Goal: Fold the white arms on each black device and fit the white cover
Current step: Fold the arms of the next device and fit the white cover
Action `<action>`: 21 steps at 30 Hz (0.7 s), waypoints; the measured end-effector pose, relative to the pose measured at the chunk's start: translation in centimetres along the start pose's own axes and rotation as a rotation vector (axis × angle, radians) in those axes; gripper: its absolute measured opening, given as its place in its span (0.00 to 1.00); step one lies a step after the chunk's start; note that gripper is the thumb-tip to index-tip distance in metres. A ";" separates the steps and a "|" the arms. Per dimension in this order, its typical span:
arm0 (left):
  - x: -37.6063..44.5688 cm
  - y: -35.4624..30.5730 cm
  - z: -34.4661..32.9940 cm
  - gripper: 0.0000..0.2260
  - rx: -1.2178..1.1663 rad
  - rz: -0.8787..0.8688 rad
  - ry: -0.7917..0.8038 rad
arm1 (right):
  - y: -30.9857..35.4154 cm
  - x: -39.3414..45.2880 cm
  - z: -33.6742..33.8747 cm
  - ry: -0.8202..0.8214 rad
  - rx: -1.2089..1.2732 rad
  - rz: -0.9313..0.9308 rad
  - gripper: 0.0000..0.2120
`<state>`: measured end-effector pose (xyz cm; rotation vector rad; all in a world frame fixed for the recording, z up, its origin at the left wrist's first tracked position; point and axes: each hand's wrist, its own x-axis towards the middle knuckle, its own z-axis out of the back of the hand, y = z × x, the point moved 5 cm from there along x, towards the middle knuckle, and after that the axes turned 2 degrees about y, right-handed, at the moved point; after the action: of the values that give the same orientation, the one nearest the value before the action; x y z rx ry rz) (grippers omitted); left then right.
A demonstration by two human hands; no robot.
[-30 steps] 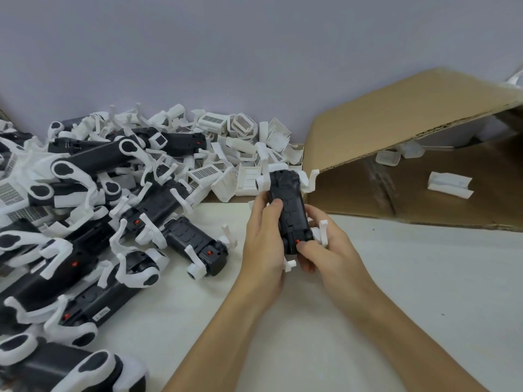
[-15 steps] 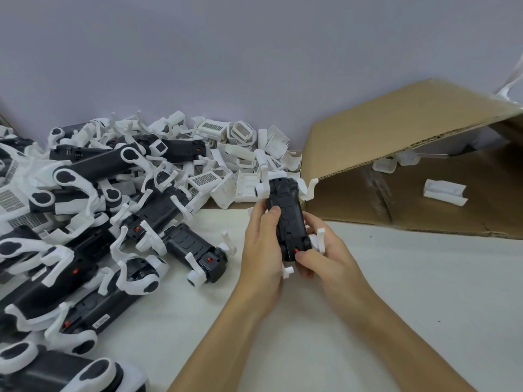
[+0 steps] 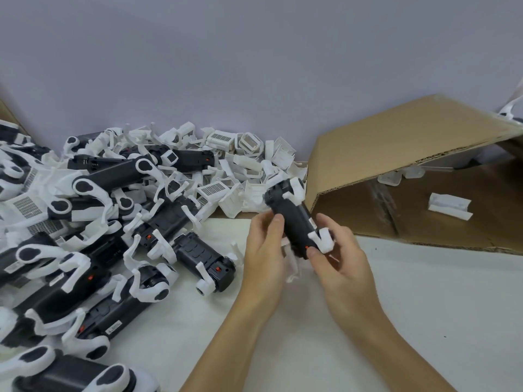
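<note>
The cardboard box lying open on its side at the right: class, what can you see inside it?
Inside the cardboard box, one white cover lies on the lower wall, and two pale plastic pieces sit deeper in. The raised flap hides the back of the box.

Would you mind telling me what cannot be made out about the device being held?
Head view only:
- Underside of the held black device: faces away.
- Arm below it: motion-blurred, between left hand and right hand.
- Label print: too small.
- Cardboard box interior: flap shades it.
</note>
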<state>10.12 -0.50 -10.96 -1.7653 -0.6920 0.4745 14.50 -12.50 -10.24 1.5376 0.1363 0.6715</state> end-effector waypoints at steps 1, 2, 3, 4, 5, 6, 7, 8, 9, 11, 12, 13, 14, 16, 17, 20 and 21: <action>0.1 -0.2 0.2 0.10 -0.005 0.009 -0.001 | 0.2 0.0 0.2 -0.046 -0.056 0.049 0.19; 0.2 -0.4 0.4 0.11 -0.026 0.036 0.007 | 0.5 -0.1 0.4 -0.091 -0.128 0.102 0.18; 0.3 -0.5 0.5 0.11 -0.049 0.055 0.031 | 0.9 -0.2 0.5 -0.135 -0.207 0.160 0.18; 0.3 -0.8 0.3 0.11 -0.070 0.074 0.068 | 1.3 -0.3 0.5 -0.173 -0.287 0.227 0.19; 0.0 -1.1 0.0 0.14 -0.081 0.091 0.119 | 1.6 -0.5 0.4 -0.198 -0.369 0.299 0.21; -0.3 -1.2 -0.2 0.20 -0.096 0.119 0.165 | 1.9 -0.7 0.2 -0.209 -0.449 0.371 0.23; -0.5 -1.2 -0.4 0.25 -0.107 0.146 0.201 | 2.1 -0.9 0.0 -0.202 -0.516 0.436 0.25; -0.7 -1.2 -0.5 0.28 -0.123 0.161 0.214 | 2.4 -1.0 -0.3 -0.183 -0.562 0.492 0.25; -0.7 -1.3 -0.3 0.29 -0.131 0.165 0.204 | 2.6 -1.2 -0.5 -0.151 -0.585 0.542 0.24; -0.6 -1.5 0.2 0.30 -0.145 0.158 0.163 | 2.9 -1.4 -1.1 -0.072 -0.585 0.627 0.22; -0.4 -1.7 0.5 0.27 -0.147 0.134 0.145 | 3.1 -1.6 -1.3 -0.044 -0.562 0.645 0.20; -0.2 -1.9 0.7 0.22 -0.141 0.105 0.132 | 3.1 -1.6 -1.4 -0.039 -0.519 0.631 0.19; 0.0 -2.0 0.8 0.15 -0.128 0.066 0.131 | 3.0 -1.5 -1.2 -0.060 -0.463 0.583 0.19; 0.0 -2.8 1.0 0.09 -0.076 -0.018 0.107 | 2.6 -0.9 -0.4 -0.152 -0.368 0.445 0.17; 0.0 -3.2 1.2 0.11 -0.047 -0.066 0.081 | 2.2 -0.5 0.0 -0.193 -0.346 0.375 0.16; 0.0 -4.3 1.9 0.14 -0.012 -0.181 0.010 | 0.9 0.7 0.1 -0.181 -0.415 0.235 0.13; 0.0 -4.5 2.1 0.14 -0.010 -0.206 -0.021 | 0.6 1.0 -0.2 -0.132 -0.475 0.220 0.14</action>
<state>7.79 1.95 -7.27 -1.6781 -0.8822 0.3496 15.02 -11.88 -9.33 1.1395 -0.2798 0.7122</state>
